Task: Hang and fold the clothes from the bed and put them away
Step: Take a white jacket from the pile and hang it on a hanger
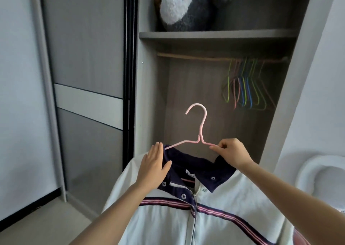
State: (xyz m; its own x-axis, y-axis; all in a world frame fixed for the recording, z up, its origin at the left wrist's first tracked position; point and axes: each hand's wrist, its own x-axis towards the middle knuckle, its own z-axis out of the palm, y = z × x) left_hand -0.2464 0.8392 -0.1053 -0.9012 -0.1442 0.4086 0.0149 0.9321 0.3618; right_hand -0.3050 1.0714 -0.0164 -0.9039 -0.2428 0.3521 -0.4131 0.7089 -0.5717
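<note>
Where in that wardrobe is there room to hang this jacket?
The rail is bare from the wardrobe's left wall to the bunch of coloured hangers; the pink hanger should fit there. The rail's right end is crowded with those hangers. Above, a plush toy takes the shelf's left half.

Soft, even light, brightest on right wall [317, 76]; wardrobe interior [205, 87] dim w/ shadow under shelf [214, 34]. Wide-angle bend at edges. Slight softness overall, esp. far hangers [246, 87].
</note>
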